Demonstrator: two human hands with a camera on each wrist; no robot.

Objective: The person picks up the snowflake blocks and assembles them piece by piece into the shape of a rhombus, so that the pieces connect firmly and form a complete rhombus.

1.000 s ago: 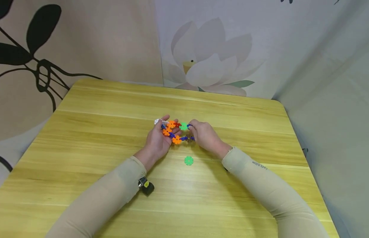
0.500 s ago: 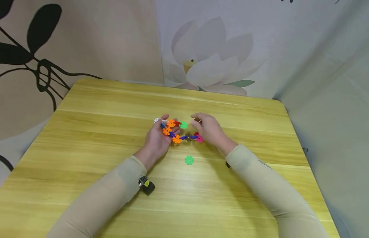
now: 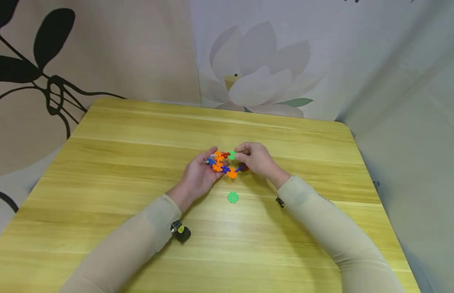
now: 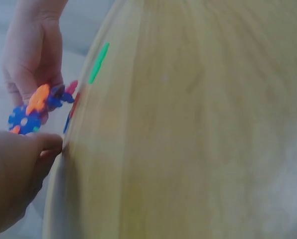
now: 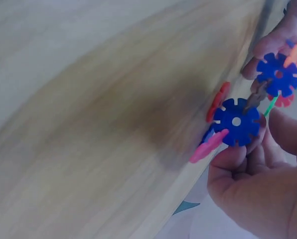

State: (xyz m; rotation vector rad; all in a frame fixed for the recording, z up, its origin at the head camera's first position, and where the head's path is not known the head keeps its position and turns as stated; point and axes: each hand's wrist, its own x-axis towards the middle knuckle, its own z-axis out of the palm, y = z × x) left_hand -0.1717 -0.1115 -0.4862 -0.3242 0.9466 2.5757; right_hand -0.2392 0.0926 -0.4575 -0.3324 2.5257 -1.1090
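Note:
A chain of notched plastic snowflake discs (image 3: 218, 167), in orange, blue, red, green and other colours, is held between both hands above the table. My left hand (image 3: 199, 176) holds its left end, with the thumb and fingers about the blue and white discs. With thumb and fingertips, my right hand (image 3: 261, 159) pinches the edge of the green disc (image 3: 232, 155) on the upper strand. The lower strand carries a brown disc and a blue disc (image 5: 236, 122); a pink disc (image 5: 208, 146) and a red disc (image 5: 218, 102) hang there below the right hand.
One loose green disc (image 3: 232, 197) lies flat on the wooden table (image 3: 139, 134), nearer the person than the hands. Behind the table stands a wall covering (image 3: 263, 69) with a printed flower. A grey curtain (image 3: 406, 134) hangs at the right.
My right hand let go of the blue piece beside the chain's green disc, drew back, and now pinches that green disc. My left hand has shifted slightly right with the chain.

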